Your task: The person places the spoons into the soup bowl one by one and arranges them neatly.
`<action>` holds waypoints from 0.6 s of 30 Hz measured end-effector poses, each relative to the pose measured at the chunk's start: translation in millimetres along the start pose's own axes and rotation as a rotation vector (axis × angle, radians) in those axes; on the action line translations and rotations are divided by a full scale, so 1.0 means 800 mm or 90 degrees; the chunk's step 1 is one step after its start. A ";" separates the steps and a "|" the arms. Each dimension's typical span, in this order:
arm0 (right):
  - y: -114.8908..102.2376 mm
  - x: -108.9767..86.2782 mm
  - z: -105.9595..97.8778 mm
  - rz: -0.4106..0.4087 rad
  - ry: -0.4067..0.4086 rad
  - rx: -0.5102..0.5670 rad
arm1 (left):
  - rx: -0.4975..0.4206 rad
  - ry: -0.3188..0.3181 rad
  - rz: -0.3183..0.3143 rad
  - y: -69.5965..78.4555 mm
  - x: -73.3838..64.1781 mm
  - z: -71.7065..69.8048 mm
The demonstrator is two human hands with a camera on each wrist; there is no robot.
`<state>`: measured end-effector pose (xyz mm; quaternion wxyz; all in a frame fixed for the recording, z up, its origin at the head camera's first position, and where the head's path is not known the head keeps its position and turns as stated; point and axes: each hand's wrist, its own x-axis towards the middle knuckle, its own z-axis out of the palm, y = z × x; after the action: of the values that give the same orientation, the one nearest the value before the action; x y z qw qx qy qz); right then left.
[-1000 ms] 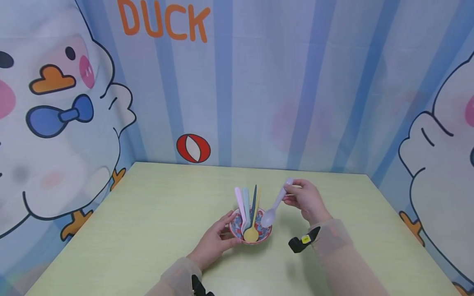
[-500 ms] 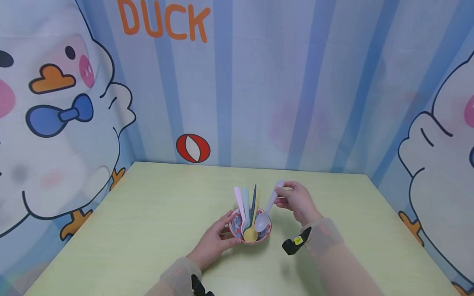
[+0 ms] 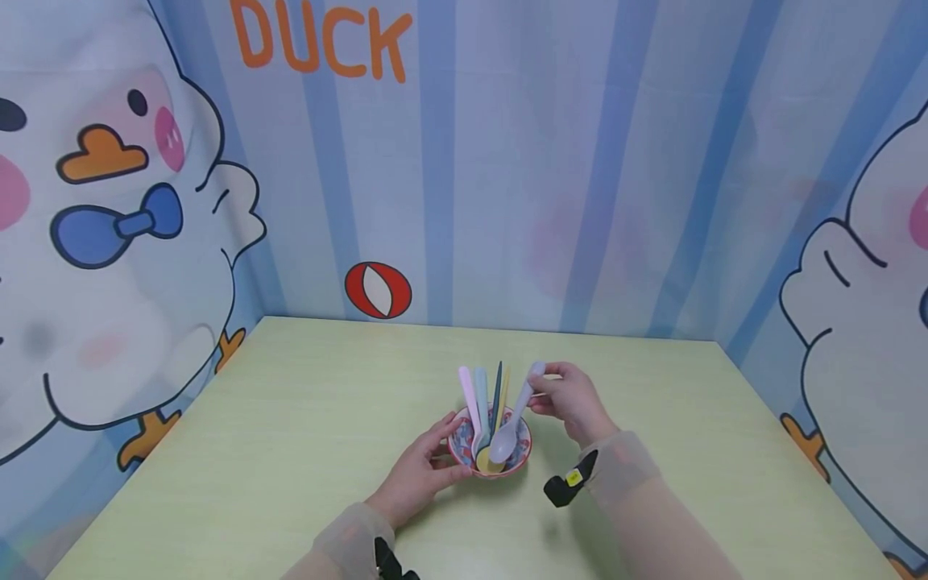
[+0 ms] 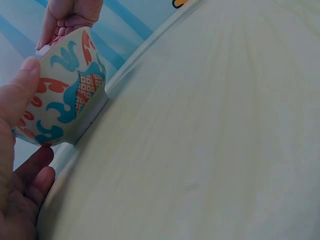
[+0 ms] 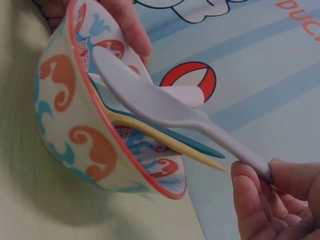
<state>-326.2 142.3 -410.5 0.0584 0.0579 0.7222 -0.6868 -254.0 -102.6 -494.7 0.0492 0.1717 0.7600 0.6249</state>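
A patterned bowl [image 5: 75,145] with a red rim stands on the table. My left hand [image 3: 416,477] holds its left side, thumb at the near rim and fingers round the far side. In the bowl lean a pink spoon [image 3: 469,395], a light blue utensil [image 3: 482,395], a dark teal utensil [image 3: 497,391] and a yellow spoon [image 3: 484,461]. My right hand [image 3: 571,401] pinches the handle end of a lavender spoon [image 5: 150,102]. That spoon's head hangs over the bowl's opening, in front of the yellow spoon's head. Whether it touches the others, I cannot tell.
The pale yellow-green table [image 3: 290,419] reaches back to a blue striped backdrop [image 3: 493,161] with printed ducks and a ball. A small black camera [image 3: 569,481] is strapped to the right wrist.
My right hand has moved left and slightly down, bringing the lavender spoon from the bowl's right rim to over its middle. The left hand and bowl have stayed put.
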 end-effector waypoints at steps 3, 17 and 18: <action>0.003 0.000 0.003 0.007 0.004 -0.012 | -0.003 -0.003 0.000 0.013 -0.004 0.000; 0.014 0.001 0.011 0.007 0.007 -0.038 | -0.014 -0.007 0.005 0.022 -0.007 0.000; 0.014 0.001 0.012 0.007 0.007 -0.039 | -0.015 -0.007 0.005 0.022 -0.007 0.000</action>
<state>-325.1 133.3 -422.4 0.0595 0.0638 0.7431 -0.6635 -245.1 -101.7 -478.8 0.0532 0.1775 0.7517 0.6329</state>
